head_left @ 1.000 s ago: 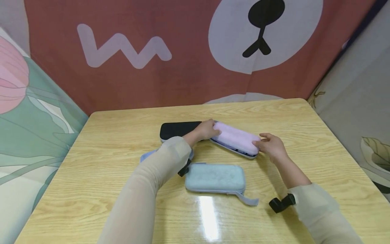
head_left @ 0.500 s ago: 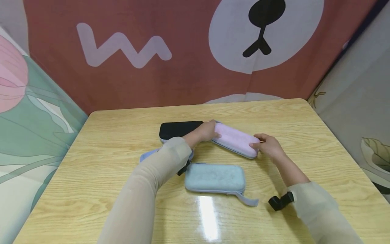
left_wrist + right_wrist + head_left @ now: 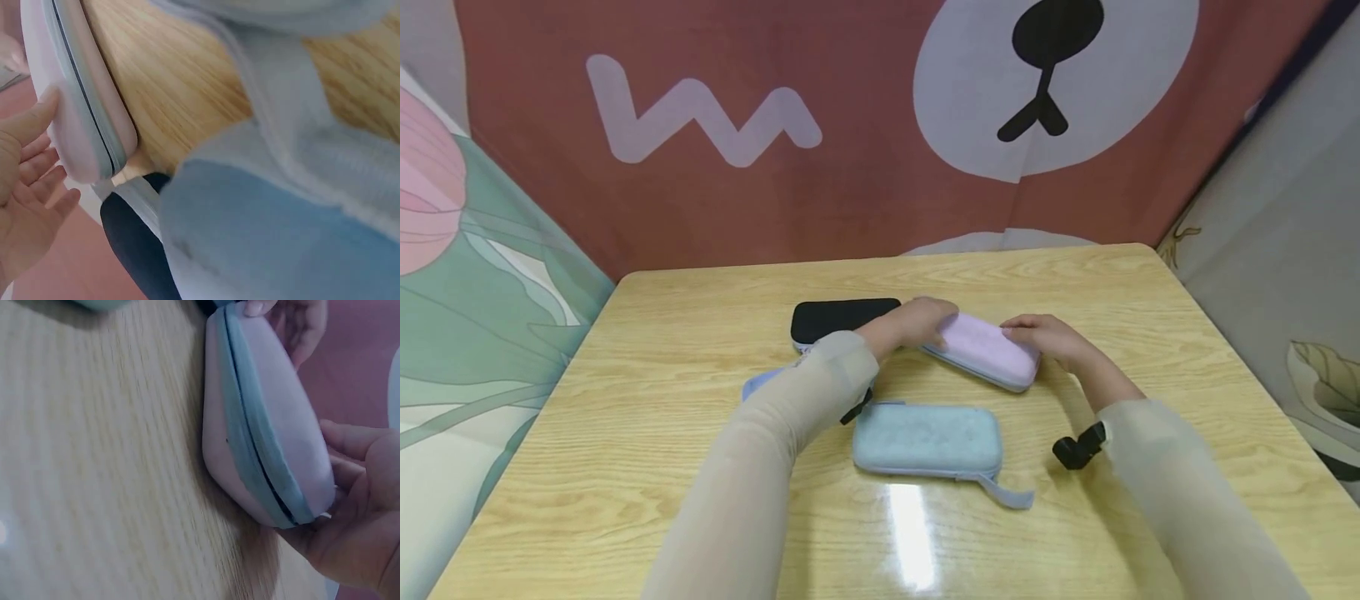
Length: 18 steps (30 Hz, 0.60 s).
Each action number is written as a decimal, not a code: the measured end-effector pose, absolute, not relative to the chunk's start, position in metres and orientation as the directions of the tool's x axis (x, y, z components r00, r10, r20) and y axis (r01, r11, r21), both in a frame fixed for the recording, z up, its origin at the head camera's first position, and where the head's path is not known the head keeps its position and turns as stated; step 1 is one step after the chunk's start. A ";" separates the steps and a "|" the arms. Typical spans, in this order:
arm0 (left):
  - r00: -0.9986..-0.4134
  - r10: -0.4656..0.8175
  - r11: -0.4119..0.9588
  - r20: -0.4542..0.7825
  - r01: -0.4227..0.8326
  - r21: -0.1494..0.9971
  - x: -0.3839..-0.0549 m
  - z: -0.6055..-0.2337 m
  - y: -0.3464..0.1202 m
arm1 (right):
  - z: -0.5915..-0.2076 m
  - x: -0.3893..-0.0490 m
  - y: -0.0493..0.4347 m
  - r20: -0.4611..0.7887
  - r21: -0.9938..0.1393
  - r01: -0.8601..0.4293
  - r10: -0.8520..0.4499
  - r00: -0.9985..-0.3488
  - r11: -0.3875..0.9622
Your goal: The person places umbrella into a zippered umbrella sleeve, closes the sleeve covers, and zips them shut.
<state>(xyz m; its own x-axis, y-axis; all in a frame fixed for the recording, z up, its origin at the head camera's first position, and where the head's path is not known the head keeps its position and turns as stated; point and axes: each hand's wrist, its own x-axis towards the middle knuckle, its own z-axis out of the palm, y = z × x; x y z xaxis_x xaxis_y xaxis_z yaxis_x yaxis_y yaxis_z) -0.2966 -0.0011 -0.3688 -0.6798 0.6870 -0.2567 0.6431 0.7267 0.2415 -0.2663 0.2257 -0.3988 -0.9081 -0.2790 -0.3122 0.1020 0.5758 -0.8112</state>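
Note:
A lilac pencil case lies slanted on the table in the head view, its lid down. Along its side runs a pale blue zipper with a dark slit between the two tapes. My left hand holds the case's left end, thumb on the lid and fingers behind the far side. At the other end my right hand grips the case, its thumb on the lid in the right wrist view and its fingers round the end. From the left wrist, the left thumb presses the lilac lid.
A black pencil case lies left of the lilac one, partly behind my left hand. Nearer stands a light blue pencil case with a strap. My left sleeve mostly hides a periwinkle case. A printed curtain hangs behind the table.
The lilac case's lid has come down, so the patterned inside no longer shows. My right hand has moved left along the far side of the case; the left hand has slid slightly right.

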 end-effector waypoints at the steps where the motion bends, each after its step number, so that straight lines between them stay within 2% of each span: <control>1: -0.669 0.697 0.716 -0.258 0.659 0.228 -0.297 -0.369 0.000 | -0.400 -0.269 0.225 -0.307 -0.822 0.097 -0.294 -0.905 0.560; 7: -0.630 0.718 0.691 -0.297 0.698 0.189 -0.299 -0.367 0.010 | -0.403 -0.286 0.222 -0.273 -0.838 0.027 -0.376 -0.885 0.545; 18: -0.625 0.703 0.693 -0.340 0.709 0.129 -0.297 -0.366 0.017 | -0.401 -0.300 0.234 -0.293 -0.774 -0.070 -0.453 -0.842 0.630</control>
